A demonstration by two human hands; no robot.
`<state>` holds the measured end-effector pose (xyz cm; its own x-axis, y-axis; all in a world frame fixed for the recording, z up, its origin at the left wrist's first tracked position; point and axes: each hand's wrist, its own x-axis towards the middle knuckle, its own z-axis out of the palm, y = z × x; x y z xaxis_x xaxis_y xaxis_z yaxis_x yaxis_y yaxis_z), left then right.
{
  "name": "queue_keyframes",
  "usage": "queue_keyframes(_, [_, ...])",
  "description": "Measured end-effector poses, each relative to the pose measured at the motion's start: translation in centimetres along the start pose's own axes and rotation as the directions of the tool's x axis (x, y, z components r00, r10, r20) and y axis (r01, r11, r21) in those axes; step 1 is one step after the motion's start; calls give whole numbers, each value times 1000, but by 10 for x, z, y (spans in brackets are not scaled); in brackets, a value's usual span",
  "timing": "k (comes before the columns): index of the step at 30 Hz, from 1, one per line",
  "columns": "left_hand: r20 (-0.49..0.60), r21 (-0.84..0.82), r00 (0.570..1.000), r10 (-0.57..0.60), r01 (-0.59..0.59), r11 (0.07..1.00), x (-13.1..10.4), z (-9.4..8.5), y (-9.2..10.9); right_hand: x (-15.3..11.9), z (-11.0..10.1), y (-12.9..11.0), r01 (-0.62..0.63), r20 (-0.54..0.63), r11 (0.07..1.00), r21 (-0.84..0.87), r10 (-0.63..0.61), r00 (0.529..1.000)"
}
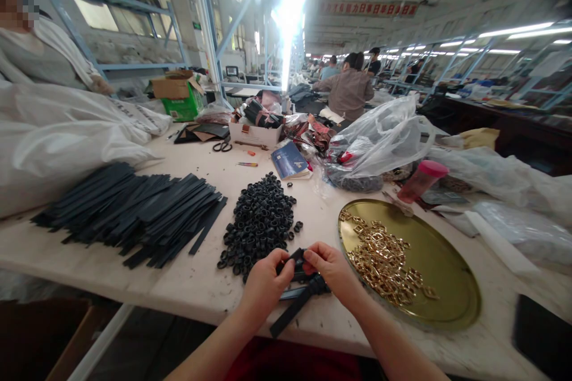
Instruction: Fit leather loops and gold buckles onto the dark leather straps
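Note:
My left hand (267,281) and my right hand (329,269) meet near the front edge of the table, both closed on a short black strap (297,256). Thumbs and fingertips pinch it from either side, hiding parts of it. Below them, another black strap (292,311) lies slanted on the table. Just beyond my left hand rises a heap of small black strap loops (259,220). Right of my right hand is a gold-coloured oval tray (451,283), with many gold metal buckles (386,262) spread over its left part.
Flat black strips (147,208) are piled on the left beside a white sack (67,137). Farther back are scissors (222,145), a blue booklet (289,161), a white box (254,134) and plastic bags (384,137). A pink-lidded jar (422,181) stands behind the tray. People are in the background.

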<state>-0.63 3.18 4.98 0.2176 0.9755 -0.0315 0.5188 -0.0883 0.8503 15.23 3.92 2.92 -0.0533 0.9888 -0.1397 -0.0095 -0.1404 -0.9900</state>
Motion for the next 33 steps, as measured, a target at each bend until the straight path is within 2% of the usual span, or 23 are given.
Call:
queue_keyframes(4, [116, -104, 993, -23, 35, 994, -1, 0, 1, -5, 3, 0, 36, -82, 995, 89, -29, 996])
queue_keyframes(9, [259, -95, 966, -8, 34, 995, 3, -3, 3, -10, 4, 3, 7, 45, 1000, 23, -8, 999])
queue_keyframes(14, [230, -217, 972, 49, 2, 976, 0, -5, 5, -14, 8, 2, -14, -10, 996, 91, 15, 1000])
queue_keyframes(19, [241, -318, 970, 10, 69, 946, -2, -6, 7, -21, 14, -5, -98, 77, 907, 409, 73, 994])
queue_keyframes(21, [254, -309, 967, -16, 97, 946, -2, -6, 8, -22, 16, -7, -144, 110, 871, 469, 104, 989])
queue_keyframes(26, [269, -266, 962, -50, 124, 956, -2, -5, 7, -25, 16, -1, -226, 209, 868, 441, 146, 967])
queue_keyframes(30, [200, -77, 976, -88, 105, 991, -4, -6, 2, -27, 13, 6, -272, 265, 842, 465, 161, 951])
queue_keyframes(33, [184, 55, 979, -93, 85, 995, -5, -8, -1, -28, 10, 8, -368, 359, 789, 493, 202, 911])
